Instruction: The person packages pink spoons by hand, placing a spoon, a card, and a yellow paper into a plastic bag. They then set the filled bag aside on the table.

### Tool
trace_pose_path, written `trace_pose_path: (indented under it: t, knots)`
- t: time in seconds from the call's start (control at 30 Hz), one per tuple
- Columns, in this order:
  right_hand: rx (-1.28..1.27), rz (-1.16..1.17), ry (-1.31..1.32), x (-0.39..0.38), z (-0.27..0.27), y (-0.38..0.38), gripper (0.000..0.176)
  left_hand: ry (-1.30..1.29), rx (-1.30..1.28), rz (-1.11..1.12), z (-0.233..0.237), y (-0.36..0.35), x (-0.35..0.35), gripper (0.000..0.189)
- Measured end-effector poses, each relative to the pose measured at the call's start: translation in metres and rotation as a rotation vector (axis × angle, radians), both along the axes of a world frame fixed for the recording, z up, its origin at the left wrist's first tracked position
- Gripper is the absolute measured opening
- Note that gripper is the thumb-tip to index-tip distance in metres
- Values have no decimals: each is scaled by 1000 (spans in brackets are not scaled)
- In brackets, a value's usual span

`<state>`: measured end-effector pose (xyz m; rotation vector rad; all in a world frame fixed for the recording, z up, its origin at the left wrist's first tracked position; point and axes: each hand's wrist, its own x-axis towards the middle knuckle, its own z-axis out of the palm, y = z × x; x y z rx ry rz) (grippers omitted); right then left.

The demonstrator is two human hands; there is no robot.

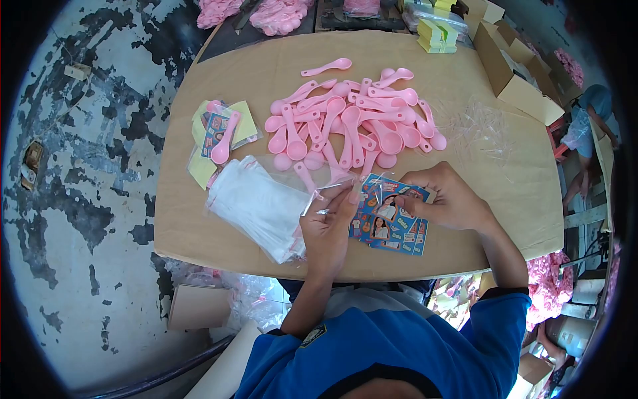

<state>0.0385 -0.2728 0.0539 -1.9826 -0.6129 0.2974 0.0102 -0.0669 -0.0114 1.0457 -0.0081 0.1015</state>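
My left hand (324, 229) is closed on a clear plastic bag (282, 163), held up at the front middle of the table. My right hand (446, 198) pinches a blue printed card (413, 193), with its thumb on the card's face. Beneath and between the hands lie several more blue printed cards (402, 243) with photos on them. Left of my left hand is a stack of clear plastic bags (256, 209). Beyond both hands spreads a heap of pink plastic spoons (352, 120). The tips of some fingers are hidden behind the bag and card.
At the table's left, a pink spoon (226, 138) rests on filled packets with yellow paper (203, 166). Thin clear strips (475, 126) lie at right. A cardboard box (522, 73) and yellow paper stacks (437, 36) stand at the back right. Another person (588, 133) is at far right.
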Motion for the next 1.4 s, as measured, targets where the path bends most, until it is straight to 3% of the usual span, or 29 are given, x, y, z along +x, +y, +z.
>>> trace_pose_path:
  t: [0.13, 0.43, 0.53, 0.63, 0.73, 0.8, 0.93, 1.0, 1.07, 1.1, 1.17, 1.2, 1.3, 1.4]
  knots:
    - [-14, -1, -33, -1, 2, -2, 17, 3, -99, 28, 11, -2, 2, 28]
    - [106, 12, -45, -3, -1, 0, 17, 25, 101, -186, 5, -3, -4, 30]
    - [185, 39, 6, -2, -4, 2, 17, 32, -76, -173, 8, -3, -3, 29]
    - [237, 13, 32, -6, -17, 8, 18, -67, 156, -217, 6, -5, -8, 32]
    - [334, -45, 154, -9, -22, 18, 19, -212, 176, -285, 2, -11, -8, 39]
    - [303, -68, 391, -11, -14, 18, 20, -218, -104, -223, 11, -18, -7, 44]
    - [384, -45, 426, -9, -25, 23, 16, -199, -491, -277, 8, 3, -2, 48]
    - [456, -98, 487, -11, -17, 32, 19, -256, -341, -359, 1, 4, -1, 51]
    - [521, -38, 242, -8, -33, 34, 21, -353, -72, -374, -1, 1, -6, 54]
    - [473, 33, 160, -6, -34, 31, 21, -427, 120, -339, 1, -3, -9, 55]
    - [312, 205, 29, 0, -29, 16, 22, -733, 194, -317, -4, -8, -1, 55]
    - [193, 309, -20, 5, -24, 7, 22, -598, -84, -334, -4, -9, -9, 34]
    - [263, 121, -79, 19, -18, -2, 29, -641, -339, -453, 16, -7, -21, 33]
    - [-276, -351, -354, 36, -4, 18, 34, -768, -437, -578, 38, -11, -32, 33]
